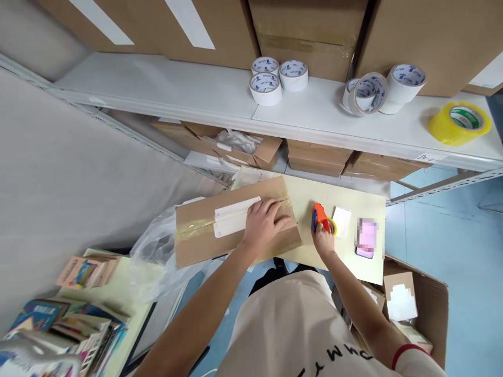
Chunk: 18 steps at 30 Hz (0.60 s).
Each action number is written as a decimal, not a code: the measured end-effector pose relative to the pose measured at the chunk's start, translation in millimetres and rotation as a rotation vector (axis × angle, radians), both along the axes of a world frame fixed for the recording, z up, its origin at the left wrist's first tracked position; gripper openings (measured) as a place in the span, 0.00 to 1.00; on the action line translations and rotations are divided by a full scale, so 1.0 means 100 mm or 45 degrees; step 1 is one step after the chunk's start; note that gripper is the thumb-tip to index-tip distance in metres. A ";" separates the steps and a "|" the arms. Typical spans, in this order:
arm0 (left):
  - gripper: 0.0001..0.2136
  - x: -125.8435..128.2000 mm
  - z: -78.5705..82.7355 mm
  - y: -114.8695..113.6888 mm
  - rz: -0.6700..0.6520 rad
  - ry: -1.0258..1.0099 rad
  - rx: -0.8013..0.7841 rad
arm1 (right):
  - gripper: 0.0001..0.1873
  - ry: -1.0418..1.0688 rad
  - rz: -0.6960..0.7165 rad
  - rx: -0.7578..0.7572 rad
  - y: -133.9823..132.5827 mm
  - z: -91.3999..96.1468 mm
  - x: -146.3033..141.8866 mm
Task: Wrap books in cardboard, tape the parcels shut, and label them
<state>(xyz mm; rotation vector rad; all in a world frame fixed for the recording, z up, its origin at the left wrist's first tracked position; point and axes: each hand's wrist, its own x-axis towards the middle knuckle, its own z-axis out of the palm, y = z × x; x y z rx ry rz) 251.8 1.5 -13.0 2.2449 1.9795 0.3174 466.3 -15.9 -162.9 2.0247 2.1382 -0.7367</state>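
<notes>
A long cardboard box (200,246) lies at a slant on the pale yellow table (302,193), with clear tape and a white label (231,224) along its top. Flat on the box top, near its right end, rests my left hand (262,222), fingers spread over the taped seam. To the right of the box, my right hand (324,240) grips an orange tape dispenser (321,213) carrying a yellow-edged roll. The dispenser is apart from the box. Beside it lie a small white card (341,221) and a phone (366,236) with a pink screen.
A shelf (188,86) across the back bears several white tape rolls (266,90) and one yellow roll (459,124). An open carton (428,303) with small boxes stands right of the table. Clear plastic film (153,262) and stacked books (82,330) are at the left.
</notes>
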 end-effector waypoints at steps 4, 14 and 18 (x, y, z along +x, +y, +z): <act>0.35 0.00 0.01 -0.05 -0.183 0.019 -0.004 | 0.31 0.053 0.104 0.244 -0.47 -0.33 -0.08; 0.35 -0.39 0.08 -0.26 -0.399 -0.038 -0.087 | 0.45 0.375 -0.040 0.501 -0.58 -0.09 -0.15; 0.43 -0.83 0.20 -0.65 0.041 -0.104 0.072 | 0.48 0.626 0.029 0.535 -0.25 0.31 -0.43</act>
